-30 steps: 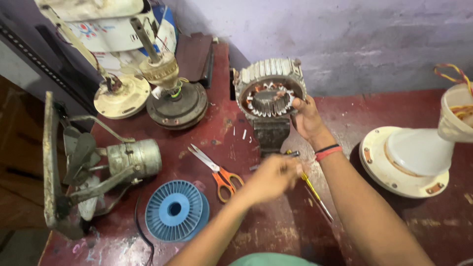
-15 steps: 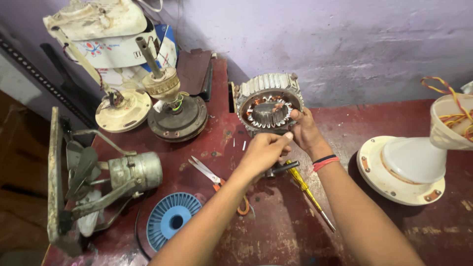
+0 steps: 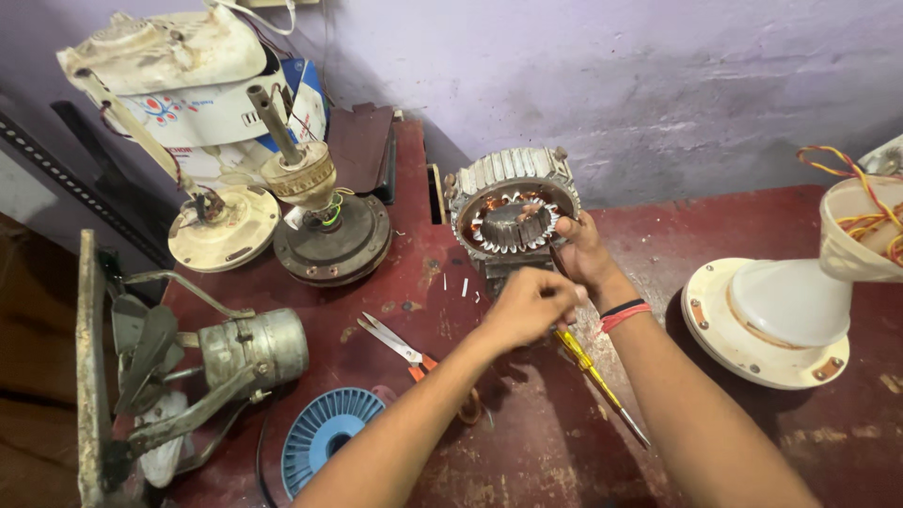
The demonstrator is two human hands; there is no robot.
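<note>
Right fingers (image 3: 567,246): curled on the stator's (image 3: 513,218) lower right rim, steadying it.
Left fingers (image 3: 562,293): pinched narrow just below the stator; whether they hold anything I cannot tell.
Stator: on edge on the red counter (image 3: 527,452) near the wall, copper windings facing us.
Doing it well: I'd say brace the rim firmly and work with fine pinches, sparing the windings.
Nearby: yellow screwdriver (image 3: 602,386) under the wrists, scissors (image 3: 400,345) left, blue fan disc (image 3: 329,437) further out.
</note>
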